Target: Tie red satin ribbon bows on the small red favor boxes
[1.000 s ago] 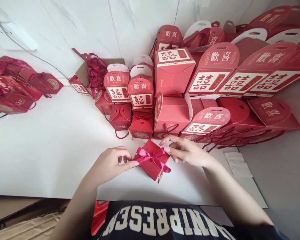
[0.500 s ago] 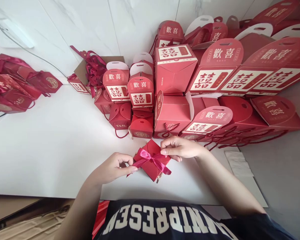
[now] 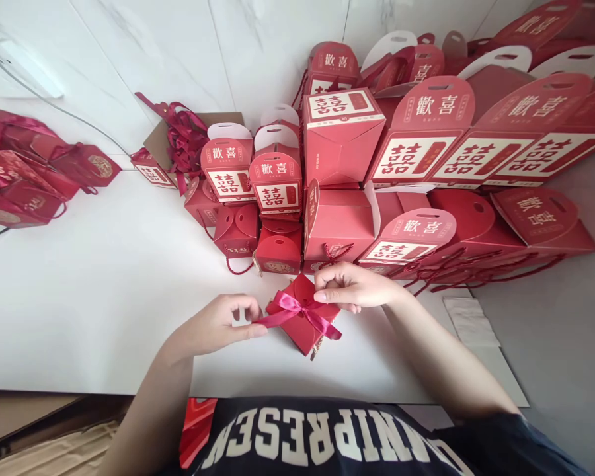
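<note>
A small red gift box lies turned cornerwise on the white table. A glossy crimson ribbon is tied in a bow across its top, with one tail pointing to the lower right. Left of the box, my left hand pinches the other ribbon tail between thumb and fingertips and holds it out taut. My right hand is closed at the bow's right side, over the box's upper right edge; its thumb and finger pinch the ribbon there. Beige twisted cord shows at the lower edge of the box.
Red gift boxes are stacked along the wall behind and to the right. More ribboned boxes sit at far left. An open carton holds loose ribbons. White paper lies at the right of the white table.
My left hand has drawn the ribbon tail a little to the left and up, and it looks straighter. My right hand stays at the bow. The camera view has shifted slightly.
</note>
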`<state>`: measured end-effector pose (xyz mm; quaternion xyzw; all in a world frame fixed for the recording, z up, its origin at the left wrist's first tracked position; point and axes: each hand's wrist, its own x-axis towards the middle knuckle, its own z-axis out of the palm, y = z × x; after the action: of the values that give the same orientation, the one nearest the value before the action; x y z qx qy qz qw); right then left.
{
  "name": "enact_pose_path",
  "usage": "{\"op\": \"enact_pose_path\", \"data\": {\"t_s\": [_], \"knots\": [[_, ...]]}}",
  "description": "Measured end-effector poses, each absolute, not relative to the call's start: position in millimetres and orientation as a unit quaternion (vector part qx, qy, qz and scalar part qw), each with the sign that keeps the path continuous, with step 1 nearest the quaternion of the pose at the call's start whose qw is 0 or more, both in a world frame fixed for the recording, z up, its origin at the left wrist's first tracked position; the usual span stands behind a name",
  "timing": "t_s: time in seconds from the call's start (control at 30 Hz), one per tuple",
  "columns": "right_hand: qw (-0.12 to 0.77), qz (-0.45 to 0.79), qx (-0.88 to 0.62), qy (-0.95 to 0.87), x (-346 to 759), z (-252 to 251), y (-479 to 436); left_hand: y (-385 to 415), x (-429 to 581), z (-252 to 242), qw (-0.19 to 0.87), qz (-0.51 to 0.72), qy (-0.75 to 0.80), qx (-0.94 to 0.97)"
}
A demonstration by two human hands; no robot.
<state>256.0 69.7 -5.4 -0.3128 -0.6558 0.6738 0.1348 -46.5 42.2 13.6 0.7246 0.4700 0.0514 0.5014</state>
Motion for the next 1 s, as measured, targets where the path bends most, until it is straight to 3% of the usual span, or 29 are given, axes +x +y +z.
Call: {"op": "enact_pose_path", "data": {"t_s": [0.17, 0.33, 1.0], "knots": [[0.109, 0.652, -0.311, -0.682, 257.7, 2.4, 74.6, 51.0, -23.2, 36.1, 0.349, 0.193, 0.471, 0.787], [0.094, 0.650, -0.286, -0.698, 257.3, -1.2, 76.8, 55.9, 9.8, 24.2, 0.342, 0.178, 0.402, 0.831], [0.198, 0.663, -0.269, -0.670, 254.6, -32.7, 75.6, 59.8, 13.7, 1.5, 0.348, 0.186, 0.385, 0.834]]}}
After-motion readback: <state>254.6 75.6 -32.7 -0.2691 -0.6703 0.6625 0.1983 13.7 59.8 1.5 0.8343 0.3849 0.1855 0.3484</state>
